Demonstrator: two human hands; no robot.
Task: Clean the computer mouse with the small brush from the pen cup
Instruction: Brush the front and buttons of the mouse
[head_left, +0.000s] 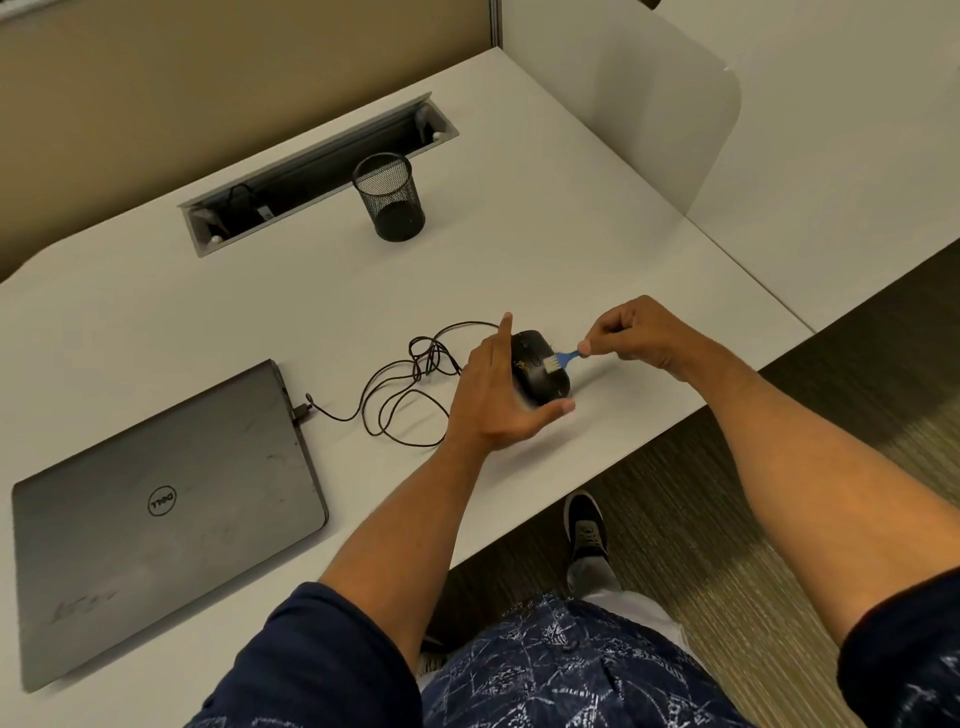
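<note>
1. There is one black computer mouse (537, 371). It is near the front edge of the white desk (519, 249), held between the two hands, with its top side facing up. Some small yellowish specks are on its top.
2. There is one small brush (560, 359) with a blue handle and pale bristles. The bristles touch the top of the mouse on its right side.
3. One thin black cable (400, 395) lies in loose loops on the desk, left of the mouse, and goes to a plug at the side of the laptop.
4. The left hand (496, 400) is partly open and cups the mouse from its left side: the thumb presses at the near end and one finger points up at the far end.
5. The right hand (631, 332) is curled, and its thumb and fingers pinch the blue handle of the brush.
6. One closed dark grey laptop (161, 514) lies at the left on the desk, well apart from the mouse.
7. One black mesh pen cup (389, 202) stands upright further back, just in front of one open cable slot (317, 174) in the desk.
8. The desk has beige and white partition walls (779, 104) behind and at the right. The floor (753, 519) is a dark striped carpet, and one dark shoe (586, 522) is on it.
</note>
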